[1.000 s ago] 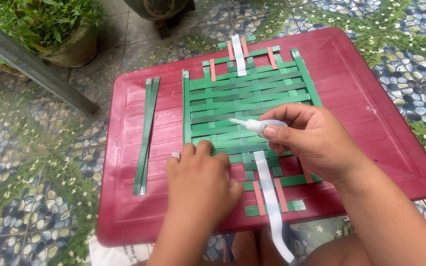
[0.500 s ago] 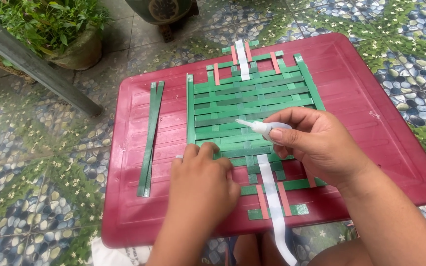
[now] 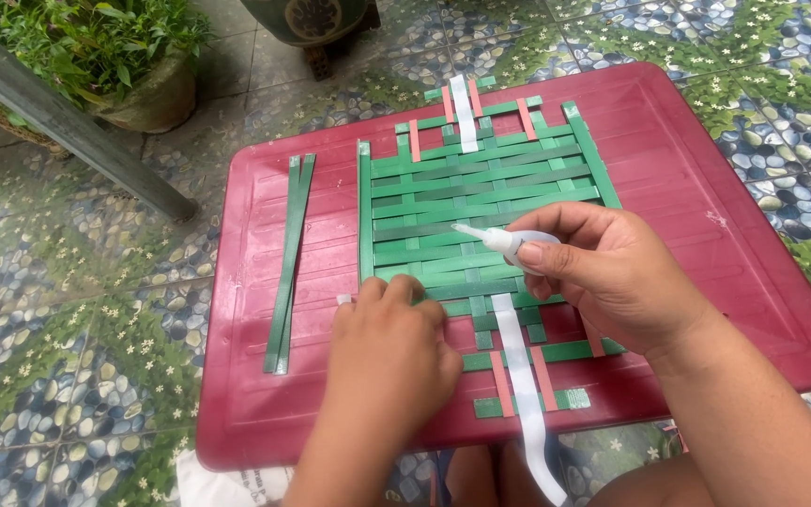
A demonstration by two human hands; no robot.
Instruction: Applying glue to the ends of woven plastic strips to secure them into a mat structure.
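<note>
Little has moved since a second ago: my right hand (image 3: 612, 277) still holds the glue tube (image 3: 504, 242) over the mat (image 3: 481, 197) on the counter (image 3: 734, 235), my left hand (image 3: 391, 343) presses flat, most strips look woven, two strips (image 3: 290, 249) unused.

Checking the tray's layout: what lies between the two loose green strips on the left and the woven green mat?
In the head view, only bare red tray lies between the loose green strips and the woven mat.
</note>
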